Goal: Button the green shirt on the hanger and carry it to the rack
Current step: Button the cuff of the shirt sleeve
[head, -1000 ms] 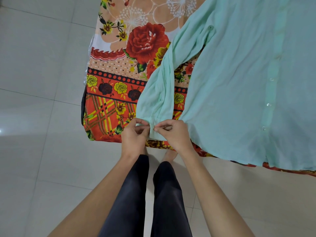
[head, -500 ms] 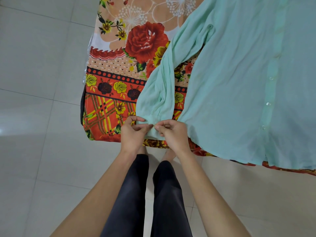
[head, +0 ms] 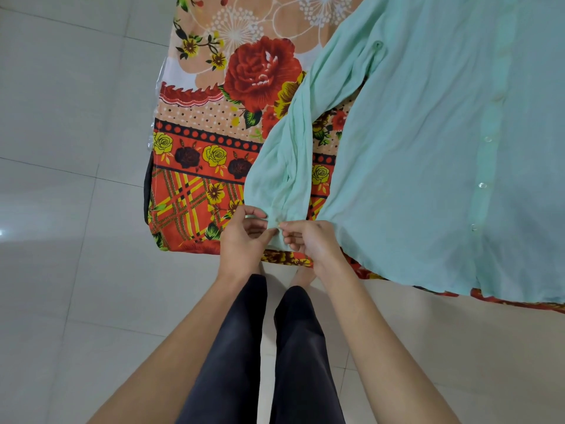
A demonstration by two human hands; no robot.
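Closest in, at 6 o'clock, it's just the person's dark trousers (head: 260, 356) and both bare forearms reaching up over plain pale floor tiles (head: 61, 270), so lots of open floor on the 9 o'clock side and some at 4 o'clock too. Both hands meet right at the near edge of the surface, about dead centre. The left hand (head: 244, 240) has thumb and fingertips pinched down on the sleeve cuff (head: 276, 231), and the right hand (head: 315, 244) is pinched on the same cuff from the other side, fingertips basically touching each other. Can't tell whether the cuff button is through its hole, too small. The green shirt (head: 428, 148) lies flat on a floral bedsheet (head: 198, 179), taking up everything from 12 to 3 o'clock, with its hem hanging just past the near edge at 4 o'clock. The sleeve runs from the cuff up toward 12 o'clock, bunched in folds. The button placket (head: 486, 166) runs down the right part with a few clear buttons showing. The sheet's left edge drops off at 9 o'clock of the hands, with a dark strip under it there.
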